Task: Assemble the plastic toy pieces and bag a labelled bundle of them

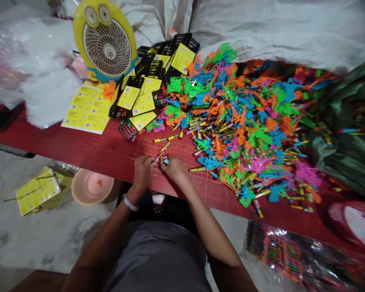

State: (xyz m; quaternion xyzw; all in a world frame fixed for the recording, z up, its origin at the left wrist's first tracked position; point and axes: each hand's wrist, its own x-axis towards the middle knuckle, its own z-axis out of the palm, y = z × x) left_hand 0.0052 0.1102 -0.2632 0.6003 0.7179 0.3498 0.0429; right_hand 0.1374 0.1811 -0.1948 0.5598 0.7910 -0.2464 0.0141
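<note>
My left hand [143, 170] and my right hand [175, 168] meet at the near edge of the red table [88, 150]. Both are closed, pinching a few small colourful sticks [163, 160] between them. More loose sticks [167, 140] lie just beyond my fingers. To the right spreads a big heap of orange, green, blue and pink plastic toy pieces [246, 109] mixed with several more sticks. A white band sits on my left wrist.
Black plastic baskets with yellow cards [146, 91] are piled at the back left, beside yellow card sheets [86, 107] and a yellow fan [105, 40]. A pink bowl [92, 186] and yellow packets [36, 192] lie on the floor. A red basket [353, 221] stands at the right.
</note>
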